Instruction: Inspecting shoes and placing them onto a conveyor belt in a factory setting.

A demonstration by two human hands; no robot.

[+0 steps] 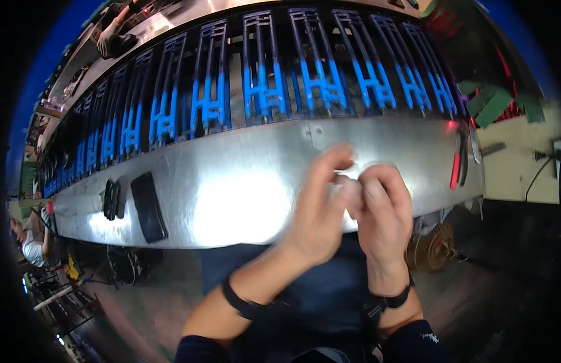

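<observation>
Two bare hands meeting fingertip to fingertip over a shiny metal bench (250, 154)
Left hand (320, 215) has its fingers bent, right hand (384, 221) has its fingers curled in toward it — too blurry around the tips, so I can't tell if either is gripping something. The bench is right below them, with a row of blue-and-black metal frames (265, 97) along its far edge. A red-handled tool (455, 170) lies off to the right; a flat black slab (148, 209) and a small black item (111, 199) sit well left.
</observation>
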